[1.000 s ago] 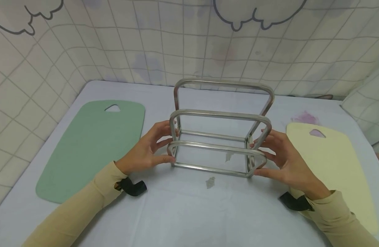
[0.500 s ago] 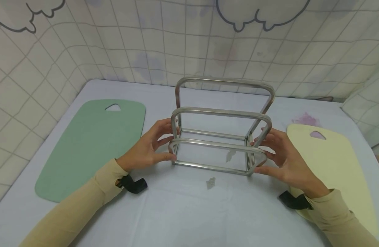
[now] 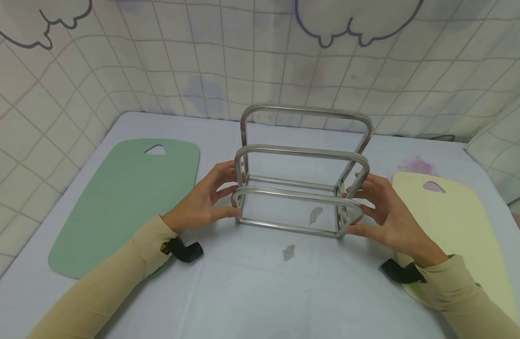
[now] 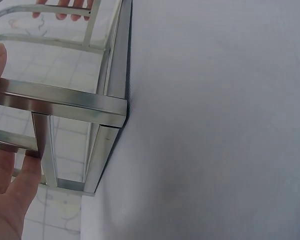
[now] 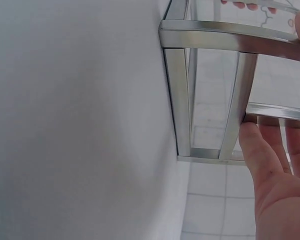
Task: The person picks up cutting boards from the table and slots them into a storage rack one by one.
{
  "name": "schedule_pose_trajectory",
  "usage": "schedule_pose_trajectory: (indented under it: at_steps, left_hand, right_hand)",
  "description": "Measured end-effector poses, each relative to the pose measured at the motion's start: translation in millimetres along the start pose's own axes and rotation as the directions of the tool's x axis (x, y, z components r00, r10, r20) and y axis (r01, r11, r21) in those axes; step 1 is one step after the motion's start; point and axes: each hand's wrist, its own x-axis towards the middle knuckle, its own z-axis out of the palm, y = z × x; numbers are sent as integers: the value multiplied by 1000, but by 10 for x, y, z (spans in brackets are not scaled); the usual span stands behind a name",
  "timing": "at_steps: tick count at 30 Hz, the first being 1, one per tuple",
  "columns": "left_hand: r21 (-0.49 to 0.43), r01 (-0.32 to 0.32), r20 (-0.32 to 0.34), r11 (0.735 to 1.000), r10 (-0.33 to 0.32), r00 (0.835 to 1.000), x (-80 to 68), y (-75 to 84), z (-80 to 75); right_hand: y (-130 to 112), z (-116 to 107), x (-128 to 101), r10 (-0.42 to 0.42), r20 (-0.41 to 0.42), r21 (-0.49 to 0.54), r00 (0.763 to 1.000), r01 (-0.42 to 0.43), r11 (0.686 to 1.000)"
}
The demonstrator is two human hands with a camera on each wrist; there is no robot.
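A silver metal rack with three rounded hoops of rising height stands upright on the table, lowest hoop toward me. My left hand grips its left end, thumb at the front hoop and fingers at the middle one. At the opposite end my right hand holds it the same way. In the left wrist view, fingertips press against a bar behind the rack's corner. The right wrist view shows the other hand's fingers against the matching bar, with the rack's base frame on the cloth.
A green cutting board lies flat at the left, and a cream cutting board at the right, partly under the right forearm. Grey patches and a pink stain mark the white tablecloth. A gridded curtain hangs behind.
The rack has slid slightly away from me toward the curtain, both hands moving with it and keeping their hold. Both cutting boards stay where they were.
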Motion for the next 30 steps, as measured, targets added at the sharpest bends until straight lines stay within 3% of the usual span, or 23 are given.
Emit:
schedule_pose_trajectory:
  at_steps: [8, 14, 30]
  left_hand:
    - [-2, -5, -4, 1000, 5, 1000, 17, -27, -16]
    - [-4, -3, -6, 1000, 3, 1000, 29, -29, -22]
    - [-8, -1, -6, 1000, 1, 1000, 79, -39, -34]
  right_hand:
    - [7, -2, 38, 17, -5, -28, 1000, -17, 999]
    - [33, -10, 46, -29, 1, -22, 1000, 29, 999]
    - [39, -9, 99, -49, -6, -23, 999, 49, 999]
